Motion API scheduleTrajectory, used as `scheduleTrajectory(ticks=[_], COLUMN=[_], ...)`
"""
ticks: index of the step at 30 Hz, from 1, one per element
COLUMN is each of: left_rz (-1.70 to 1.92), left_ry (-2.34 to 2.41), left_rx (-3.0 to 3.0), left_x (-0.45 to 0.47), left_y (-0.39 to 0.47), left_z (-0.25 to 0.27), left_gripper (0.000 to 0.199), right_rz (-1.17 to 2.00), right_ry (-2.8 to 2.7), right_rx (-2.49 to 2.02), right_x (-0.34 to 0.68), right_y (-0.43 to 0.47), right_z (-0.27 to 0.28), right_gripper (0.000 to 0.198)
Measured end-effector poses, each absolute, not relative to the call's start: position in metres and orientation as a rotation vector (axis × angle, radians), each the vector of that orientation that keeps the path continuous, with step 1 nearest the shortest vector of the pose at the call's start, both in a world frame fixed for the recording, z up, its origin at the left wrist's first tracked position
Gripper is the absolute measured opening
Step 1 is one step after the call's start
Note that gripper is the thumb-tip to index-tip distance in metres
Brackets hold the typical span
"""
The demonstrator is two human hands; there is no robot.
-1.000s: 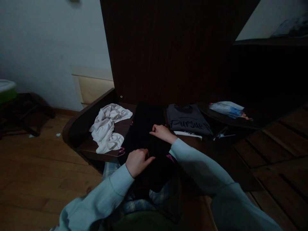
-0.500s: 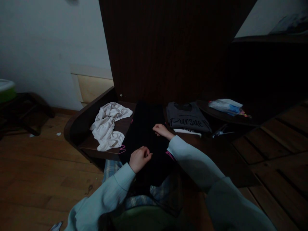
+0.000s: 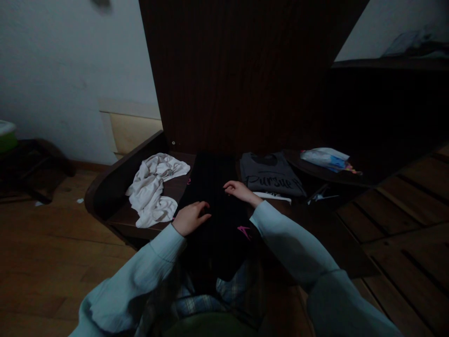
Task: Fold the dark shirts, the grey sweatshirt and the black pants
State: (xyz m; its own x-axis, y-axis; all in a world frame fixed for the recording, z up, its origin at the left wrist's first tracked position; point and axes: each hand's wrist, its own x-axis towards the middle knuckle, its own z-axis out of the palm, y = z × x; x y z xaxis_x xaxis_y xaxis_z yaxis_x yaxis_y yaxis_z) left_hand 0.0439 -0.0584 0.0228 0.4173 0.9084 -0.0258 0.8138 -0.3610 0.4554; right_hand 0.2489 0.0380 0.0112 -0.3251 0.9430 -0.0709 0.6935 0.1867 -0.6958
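Note:
A black garment (image 3: 213, 234) with pink markings lies spread over the dark wooden desktop, its near end hanging over the front edge towards my lap. On its left side rests my left hand (image 3: 191, 217), fingers apart and lying on the cloth. My right hand (image 3: 238, 191) is on the garment's right part, fingers loosely stretched over it, gripping nothing that I can see. Beside it on the right is a folded grey T-shirt (image 3: 271, 173) with dark lettering, a white folded piece (image 3: 273, 195) showing under it. A crumpled white cloth (image 3: 154, 187) lies to the left.
A plastic packet (image 3: 326, 159) lies on the curved shelf at the right. A dark wooden panel (image 3: 242, 79) rises behind the desktop, and a raised side edge (image 3: 122, 164) bounds it on the left. Far left, a green tub (image 3: 7, 138) stands on a stool.
My left hand has moved up and left, and its curled fingers have opened. My right hand has loosened from a pinch. The garment's pink marking on the right shows more fully.

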Motion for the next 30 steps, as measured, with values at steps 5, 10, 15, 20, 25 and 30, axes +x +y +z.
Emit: scheduleTrajectory(ticks=[5,10,15,20,25,30], left_rz=[0.279,0.545,0.529,0.475,0.423,0.477], left_ry=[1.692,2.101,2.092,2.066,2.002,2.017], left_rx=[2.465,2.067,1.897,1.783,1.732,1.72], left_x=[0.048,0.059,0.048,0.031,0.025,0.031], left_y=[0.004,0.062,0.11,0.141,0.149,0.145], left_z=[0.03,0.023,0.017,0.017,0.017,0.011], left_gripper=[0.023,0.032,0.041,0.036,0.02,0.014], right_rz=[0.262,0.302,0.404,0.46,0.43,0.333], right_ry=[-2.163,-1.8,-1.59,-1.592,-1.665,-1.689], right_rx=[-1.837,-2.167,-2.255,-2.252,-2.202,-2.159], right_x=[0.242,0.227,0.233,0.245,0.247,0.243], right_y=[0.063,0.089,0.113,0.138,0.141,0.13], right_z=[0.021,0.023,0.016,0.015,0.012,0.006], right_gripper=[0.038,0.049,0.042,0.03,0.025,0.023])
